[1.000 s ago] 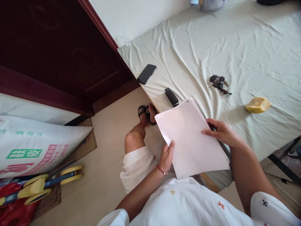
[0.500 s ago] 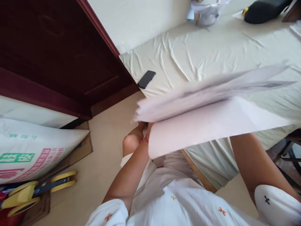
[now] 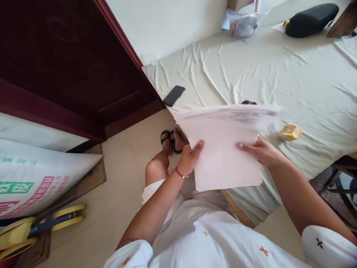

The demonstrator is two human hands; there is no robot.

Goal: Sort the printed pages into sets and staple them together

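A stack of paper sheets (image 3: 223, 160) is held up in front of my body, over the edge of the cloth-covered table. Its near sheet looks blank, while blurred dark print shows along the far edge. My left hand (image 3: 191, 158) grips the left side, with the thumb on top and the fingers hidden underneath. On the opposite side my right hand (image 3: 260, 150) pinches the sheets the same way, thumb lying over the top. A red bracelet circles my left wrist.
The pale cloth (image 3: 301, 82) carries a black phone (image 3: 174, 95), a yellow block-like item (image 3: 290, 132), a clear plastic tub (image 3: 242, 24) and a black padded object (image 3: 311, 20). A dark red door (image 3: 69, 63) stands left. A printed white sack (image 3: 41, 175) lies on the floor side.
The sheets, fanned and bent over to the right before, now lie flatter and squarer between my hands. Both hands have come into sight, along with the yellow item.
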